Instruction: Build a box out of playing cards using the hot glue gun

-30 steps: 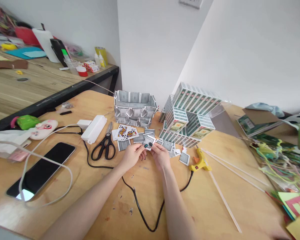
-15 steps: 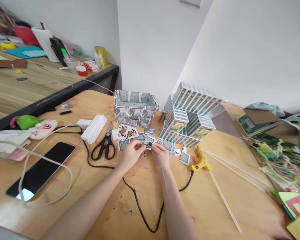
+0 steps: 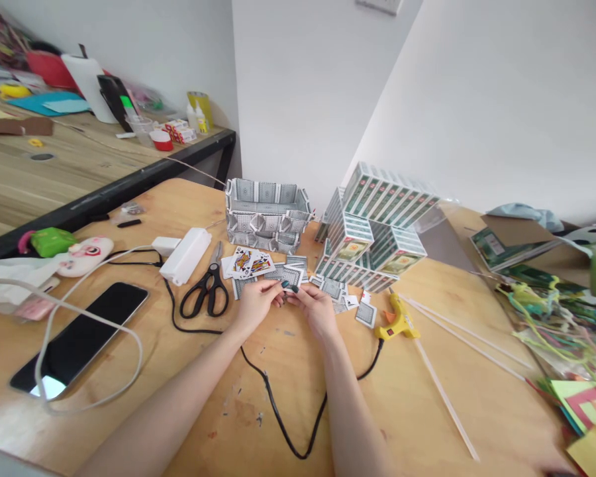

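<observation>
Between my two hands is a grey-backed playing card (image 3: 293, 275), pinched at its near edge. My left hand (image 3: 259, 301) is closed on its left side, thumb on top. Fingers of my right hand (image 3: 316, 307) close on its right side. Behind them lie face-up playing cards (image 3: 251, 262) and more grey-backed cards (image 3: 332, 289). Farther back stands a box-like structure built of folded cards (image 3: 268, 205). Black scissors (image 3: 206, 289) rest left of my hands, and a yellow hot glue gun (image 3: 398, 320) lies to the right.
Stacked card boxes (image 3: 350, 238) stand at the back right. Clear glue sticks (image 3: 447, 397) lie at right. A black cord (image 3: 278, 411) loops under my forearms. A phone (image 3: 82, 338), white cable and white power adapter (image 3: 186, 255) occupy the left. Craft scraps (image 3: 566, 318) crowd the right edge.
My hands have spread slightly apart and their thumbs have shifted along the card, whose patterned back now shows more. Everything else stays in place apart from a slight camera shift.
</observation>
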